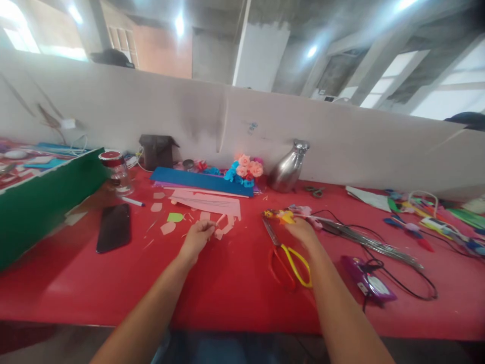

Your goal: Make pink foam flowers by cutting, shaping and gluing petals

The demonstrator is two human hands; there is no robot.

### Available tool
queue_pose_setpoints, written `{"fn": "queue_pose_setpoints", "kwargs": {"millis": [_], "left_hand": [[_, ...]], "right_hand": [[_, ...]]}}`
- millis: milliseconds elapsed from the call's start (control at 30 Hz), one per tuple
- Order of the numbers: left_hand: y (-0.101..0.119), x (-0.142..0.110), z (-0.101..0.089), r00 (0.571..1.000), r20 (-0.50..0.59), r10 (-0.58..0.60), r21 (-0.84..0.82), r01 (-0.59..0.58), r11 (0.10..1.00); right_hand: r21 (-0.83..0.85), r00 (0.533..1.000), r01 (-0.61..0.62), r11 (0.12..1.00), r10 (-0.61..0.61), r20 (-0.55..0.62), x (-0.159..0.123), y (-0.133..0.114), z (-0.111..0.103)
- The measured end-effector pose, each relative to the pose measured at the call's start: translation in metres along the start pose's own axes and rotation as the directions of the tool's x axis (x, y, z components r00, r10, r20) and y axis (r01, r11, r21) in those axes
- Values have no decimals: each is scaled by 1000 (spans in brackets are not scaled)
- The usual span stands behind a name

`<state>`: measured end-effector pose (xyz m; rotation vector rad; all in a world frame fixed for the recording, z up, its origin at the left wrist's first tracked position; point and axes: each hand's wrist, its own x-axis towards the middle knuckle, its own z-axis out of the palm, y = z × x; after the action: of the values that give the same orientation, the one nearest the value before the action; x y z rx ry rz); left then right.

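My left hand (pixel 197 236) rests on the red table (pixel 235 283), fingers pinched on a small pink paper piece (pixel 221 219) beside a sheet of pink paper cut into strips (pixel 212 203). My right hand (pixel 303 230) lies just right of the yellow-and-red scissors (pixel 288 260), close to a small yellow and pink craft item (pixel 284 216); its fingers are curled and smeared, and what they hold does not show.
Blue and purple foam sheets (pixel 200 181), paper flowers (pixel 244 169) and a steel flask (pixel 288 169) stand near the partition. A black phone (pixel 113 227), a jar (pixel 115 172), a green board (pixel 41 202), metal wires (pixel 364 237), a purple device (pixel 367 283) and black cable lie around.
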<state>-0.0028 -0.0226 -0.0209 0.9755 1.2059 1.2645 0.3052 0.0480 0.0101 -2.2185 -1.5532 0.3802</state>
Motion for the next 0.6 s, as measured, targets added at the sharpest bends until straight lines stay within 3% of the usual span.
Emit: {"fn": "queue_pose_setpoints", "kwargs": {"millis": [67, 133, 200, 233, 267, 333, 433, 600], "left_hand": [[-2, 0, 1, 999, 31, 8, 64, -10, 998], [-3, -2, 1, 994, 102, -36, 124, 24, 992], [-5, -5, 2, 983, 158, -95, 209, 61, 976], [-6, -6, 2, 980, 167, -111, 252, 67, 965], [-7, -7, 2, 979, 166, -114, 290, 62, 955], [-7, -8, 2, 982, 166, -93, 344, 31, 939], [-8, -7, 1, 984, 173, -33, 442, -48, 896], [-11, -6, 1, 984, 147, 99, 563, -165, 809]], "right_hand": [[94, 998, -9, 996, 14, -58, -11, -4, -4], [352, 995, -5, 936, 38, -88, -31, -8, -9], [650, 995, -56, 758, -10, 98, -58, -14, -14], [735, 972, -125, 666, -66, 225, -73, -18, -16], [784, 935, -192, 590, -134, 330, -87, -22, -18], [836, 886, -258, 485, -226, 405, -113, -29, -17], [839, 874, -289, 461, -230, 428, -140, -33, -11], [757, 886, -113, 643, -279, 370, -155, -26, 3]]}}
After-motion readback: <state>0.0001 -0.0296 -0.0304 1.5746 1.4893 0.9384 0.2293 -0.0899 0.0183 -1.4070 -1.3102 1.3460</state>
